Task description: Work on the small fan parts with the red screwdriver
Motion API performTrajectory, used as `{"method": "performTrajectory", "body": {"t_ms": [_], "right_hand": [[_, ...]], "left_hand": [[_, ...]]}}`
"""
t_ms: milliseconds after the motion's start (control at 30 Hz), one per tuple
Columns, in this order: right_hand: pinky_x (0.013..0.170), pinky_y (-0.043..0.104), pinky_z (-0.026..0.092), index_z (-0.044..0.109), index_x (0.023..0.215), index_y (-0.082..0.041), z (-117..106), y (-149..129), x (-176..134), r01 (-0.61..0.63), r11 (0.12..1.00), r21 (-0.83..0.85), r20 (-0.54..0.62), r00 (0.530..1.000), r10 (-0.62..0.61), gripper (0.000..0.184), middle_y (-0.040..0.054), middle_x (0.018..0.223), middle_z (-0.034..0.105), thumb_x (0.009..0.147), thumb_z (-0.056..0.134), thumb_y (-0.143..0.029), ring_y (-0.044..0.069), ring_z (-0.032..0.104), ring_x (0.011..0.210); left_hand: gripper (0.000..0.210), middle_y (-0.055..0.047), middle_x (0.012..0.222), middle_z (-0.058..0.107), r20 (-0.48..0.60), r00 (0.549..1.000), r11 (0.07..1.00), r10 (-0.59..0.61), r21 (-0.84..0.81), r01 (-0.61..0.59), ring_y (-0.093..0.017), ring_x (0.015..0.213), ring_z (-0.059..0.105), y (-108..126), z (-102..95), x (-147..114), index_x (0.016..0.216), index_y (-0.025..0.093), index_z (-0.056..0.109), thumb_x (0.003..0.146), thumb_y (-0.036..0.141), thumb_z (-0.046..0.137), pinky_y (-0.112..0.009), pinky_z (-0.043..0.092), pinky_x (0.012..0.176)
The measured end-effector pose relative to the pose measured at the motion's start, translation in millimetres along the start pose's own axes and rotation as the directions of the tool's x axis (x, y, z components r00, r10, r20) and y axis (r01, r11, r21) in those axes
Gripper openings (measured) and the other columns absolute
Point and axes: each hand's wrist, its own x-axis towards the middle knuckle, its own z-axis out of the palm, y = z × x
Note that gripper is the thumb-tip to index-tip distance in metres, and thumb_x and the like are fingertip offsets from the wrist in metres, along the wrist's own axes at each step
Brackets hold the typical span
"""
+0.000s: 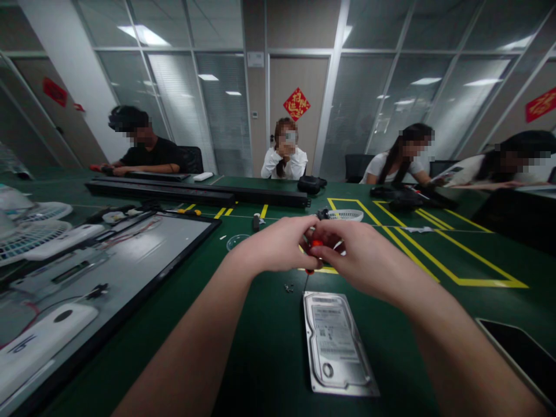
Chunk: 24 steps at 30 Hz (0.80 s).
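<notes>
A silver hard drive point(336, 341) lies label side up on the green table in front of me. Above its far end, my left hand point(282, 243) and my right hand point(358, 249) meet, both closed around the red handle of a screwdriver point(317, 244). Its thin shaft slants down, the tip at the drive's far left corner. Fingers cover most of the handle. Several small screws point(289, 288) are scattered on the table just left of the shaft.
A large panel with a black frame point(191, 243) fills the left side, white fan parts point(39, 231) on it. A phone point(516, 359) lies at the right. Beyond my hands are a clear round dish point(238, 242), a white basket point(347, 215) and long black bars point(243, 194). Several people sit opposite.
</notes>
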Motion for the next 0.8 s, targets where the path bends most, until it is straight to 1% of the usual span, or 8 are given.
{"method": "performTrajectory", "body": {"t_ms": [133, 233, 333, 433, 500, 567, 733, 800], "right_hand": [[0.076, 0.029, 0.045, 0.074, 0.094, -0.024, -1.1, -0.9, -0.2, 0.027, 0.999, 0.021, 0.033, 0.999, -0.027, 0.021, 0.0006, 0.097, 0.077, 0.09, 0.058, -0.012, 0.019, 0.068, 0.088], [0.074, 0.029, 0.046, 0.075, 0.096, -0.024, -0.7, -3.7, -0.2, 0.009, 1.0, 0.024, 0.041, 0.999, -0.01, 0.016, 0.0021, 0.096, 0.077, 0.09, 0.061, -0.017, 0.02, 0.068, 0.086], [0.073, 0.03, 0.046, 0.075, 0.096, -0.022, 1.3, -5.4, 0.2, -0.015, 1.0, 0.0, 0.01, 1.0, 0.015, 0.014, 0.0041, 0.095, 0.076, 0.091, 0.062, -0.019, 0.021, 0.068, 0.086], [0.075, 0.03, 0.047, 0.074, 0.098, -0.022, 3.6, -3.8, 0.7, 0.005, 1.0, 0.008, -0.012, 1.0, -0.005, 0.019, 0.0042, 0.097, 0.076, 0.089, 0.061, -0.012, 0.021, 0.068, 0.088], [0.077, 0.03, 0.048, 0.072, 0.1, -0.022, 4.4, -1.9, 0.6, 0.027, 0.999, 0.031, -0.01, 1.0, -0.026, 0.024, 0.0039, 0.099, 0.077, 0.086, 0.059, -0.006, 0.021, 0.069, 0.09], [0.077, 0.029, 0.049, 0.071, 0.101, -0.022, 4.5, -1.2, 0.0, 0.035, 0.998, 0.043, -0.006, 0.999, -0.035, 0.026, 0.0042, 0.1, 0.077, 0.085, 0.059, -0.005, 0.021, 0.069, 0.09], [0.071, 0.03, 0.046, 0.071, 0.096, -0.021, 2.9, -5.2, -0.1, -0.007, 1.0, -0.025, -0.045, 0.999, 0.005, 0.01, 0.0048, 0.094, 0.076, 0.088, 0.066, -0.018, 0.021, 0.068, 0.084], [0.069, 0.03, 0.045, 0.072, 0.092, -0.021, 2.3, -5.8, 0.3, -0.005, 0.999, -0.049, -0.048, 0.999, 0.002, 0.008, 0.0039, 0.09, 0.075, 0.089, 0.066, -0.017, 0.021, 0.067, 0.081]], "left_hand": [[0.038, -0.005, 0.103, 0.073, -0.009, 1.0, 0.999, 0.01, 0.053, -0.009, -0.02, 0.088, 0.067, 0.1, 0.8, -0.1, 0.113, 0.019, 0.065, 0.076, 0.021, 0.072, -0.028, 0.05, 0.07], [0.037, -0.006, 0.101, 0.073, -0.008, 1.0, 0.999, 0.001, 0.051, 0.0, -0.021, 0.088, 0.067, 0.2, 1.8, 0.8, 0.11, 0.019, 0.067, 0.074, 0.022, 0.074, -0.029, 0.051, 0.071], [0.041, -0.005, 0.101, 0.073, 0.003, 1.0, 1.0, -0.013, 0.013, 0.013, -0.022, 0.088, 0.067, 1.1, 1.4, 1.0, 0.111, 0.019, 0.067, 0.071, 0.023, 0.076, -0.029, 0.052, 0.072], [0.045, -0.006, 0.106, 0.074, 0.006, 1.0, 1.0, -0.005, -0.02, 0.005, -0.021, 0.089, 0.068, 2.8, -0.1, 0.2, 0.115, 0.019, 0.066, 0.071, 0.02, 0.076, -0.029, 0.053, 0.072], [0.044, -0.007, 0.107, 0.074, 0.012, 1.0, 0.999, -0.009, -0.042, 0.009, -0.021, 0.089, 0.068, 3.5, -0.7, -0.2, 0.116, 0.018, 0.065, 0.072, 0.017, 0.075, -0.028, 0.054, 0.072], [0.042, -0.007, 0.107, 0.075, 0.017, 1.0, 0.998, -0.007, -0.06, 0.008, -0.02, 0.089, 0.069, 3.2, -0.5, 0.0, 0.114, 0.018, 0.066, 0.074, 0.016, 0.074, -0.028, 0.054, 0.072], [0.038, -0.006, 0.109, 0.075, -0.007, 1.0, 1.0, 0.016, -0.024, -0.016, -0.021, 0.091, 0.069, 0.7, 1.0, 1.3, 0.111, 0.018, 0.067, 0.073, 0.019, 0.076, -0.028, 0.053, 0.074], [0.04, -0.007, 0.109, 0.074, -0.013, 1.0, 1.0, 0.023, -0.011, -0.023, -0.021, 0.093, 0.069, 0.6, 0.8, 0.9, 0.111, 0.018, 0.067, 0.073, 0.02, 0.076, -0.029, 0.053, 0.076]]}}
